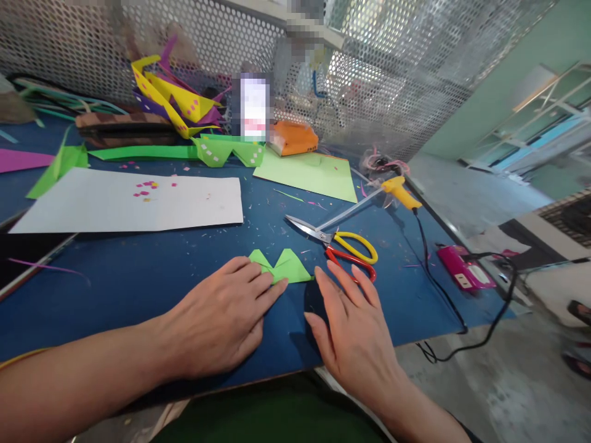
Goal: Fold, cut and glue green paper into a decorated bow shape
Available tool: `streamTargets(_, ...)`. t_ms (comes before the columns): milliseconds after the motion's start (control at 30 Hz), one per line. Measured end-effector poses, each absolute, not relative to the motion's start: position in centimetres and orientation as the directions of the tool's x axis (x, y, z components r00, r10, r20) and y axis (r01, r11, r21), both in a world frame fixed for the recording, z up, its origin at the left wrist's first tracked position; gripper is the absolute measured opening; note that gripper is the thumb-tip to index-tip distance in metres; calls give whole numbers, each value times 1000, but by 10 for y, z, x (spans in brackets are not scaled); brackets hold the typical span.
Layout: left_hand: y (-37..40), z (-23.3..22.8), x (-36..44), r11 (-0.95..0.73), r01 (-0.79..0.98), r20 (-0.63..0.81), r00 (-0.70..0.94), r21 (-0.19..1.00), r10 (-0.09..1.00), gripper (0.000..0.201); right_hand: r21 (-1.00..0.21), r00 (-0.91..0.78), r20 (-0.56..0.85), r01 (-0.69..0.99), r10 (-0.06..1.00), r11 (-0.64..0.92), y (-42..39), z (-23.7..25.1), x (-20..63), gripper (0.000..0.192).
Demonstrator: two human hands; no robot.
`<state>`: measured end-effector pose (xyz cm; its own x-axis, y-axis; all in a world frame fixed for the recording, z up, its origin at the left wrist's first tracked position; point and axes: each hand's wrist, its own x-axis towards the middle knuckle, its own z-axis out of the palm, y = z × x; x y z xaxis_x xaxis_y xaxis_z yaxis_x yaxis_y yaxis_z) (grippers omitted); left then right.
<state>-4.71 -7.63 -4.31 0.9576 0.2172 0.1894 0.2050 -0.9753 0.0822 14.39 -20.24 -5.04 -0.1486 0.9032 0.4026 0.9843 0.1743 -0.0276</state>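
Note:
A small folded green paper piece lies on the blue table near its front edge. My left hand lies flat on the table, its fingertips pressing on the left part of the green piece. My right hand rests flat beside the piece on its right, fingers spread, holding nothing. Scissors with one yellow and one red handle lie just beyond my right hand.
A white sheet and a green sheet lie further back. A yellow glue gun with a black cord, an orange packet, folded yellow and purple paper shapes and a perforated metal screen stand behind.

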Motion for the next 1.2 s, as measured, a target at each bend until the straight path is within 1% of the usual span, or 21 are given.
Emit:
streamTargets(67,-76,-43,-47,-975,205,185,958,83,218,42,-30,-165,408,981,898,194,-202,-50,144,46)
streamTargets(200,-77,-43,-47,-975,209,185,958,75,219,43,-29,-252,341,960,906,278,-198,-53,140,45)
streamTargets(300,-78,-42,-47,-976,206,181,960,72,216,42,-6,-276,328,956,903,294,-196,-55,136,48)
streamTargets(433,-77,-41,-47,-978,200,206,956,64,209,41,6,-276,330,957,903,290,-195,-56,134,50)
streamTargets(533,-77,-40,-47,-979,196,236,951,46,202,36,4,-257,328,963,909,270,-195,-56,132,51)
streamTargets(767,-83,-39,-50,-980,194,272,946,-41,176,25,28,-253,365,965,896,261,-198,-58,126,51)
streamTargets(867,-86,-39,-50,-979,190,284,945,-73,162,23,34,-243,382,968,892,249,-198,-58,125,51)
streamTargets(967,-87,-38,-52,-974,206,290,942,-98,170,22,34,-238,386,969,891,243,-197,-59,124,50)
streamTargets(1133,-88,-36,-58,-951,277,287,930,-133,231,22,22,-225,373,972,900,234,-198,-60,125,49)
streamTargets(1200,-89,-35,-60,-943,290,282,930,-162,238,23,14,-220,371,973,902,232,-198,-60,125,49)
